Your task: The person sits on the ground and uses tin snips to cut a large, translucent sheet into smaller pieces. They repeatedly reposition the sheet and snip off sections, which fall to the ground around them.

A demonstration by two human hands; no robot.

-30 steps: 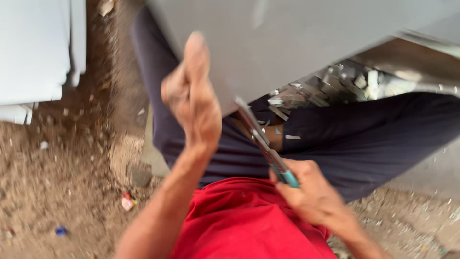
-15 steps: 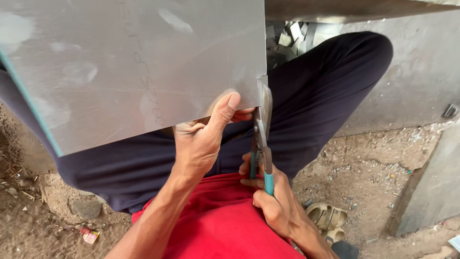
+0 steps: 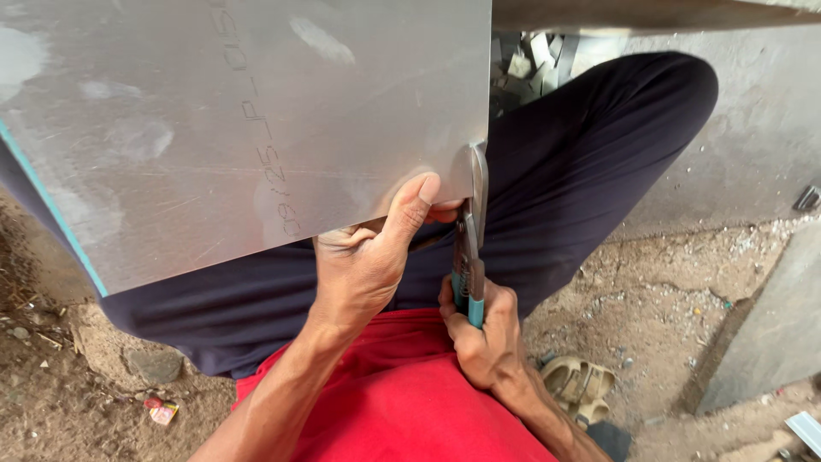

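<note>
left hand [image 3: 363, 257] pinching metal sheet [image 3: 248, 128] (thumb on top) | right hand [image 3: 483, 329] clenched round snips [image 3: 470, 248]

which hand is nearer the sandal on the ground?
Right. The right hand, gripping the teal-handled snips, sits just up and left of the sandal. The left hand holds the metal sheet edge, farther left.

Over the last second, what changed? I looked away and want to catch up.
The left hand came off the raised sheet and took its lower edge, thumb on top. The sheet dropped across the lap. The snips swung upright, blades at the sheet's right edge. The right hand kept its grip on the snips.
</note>
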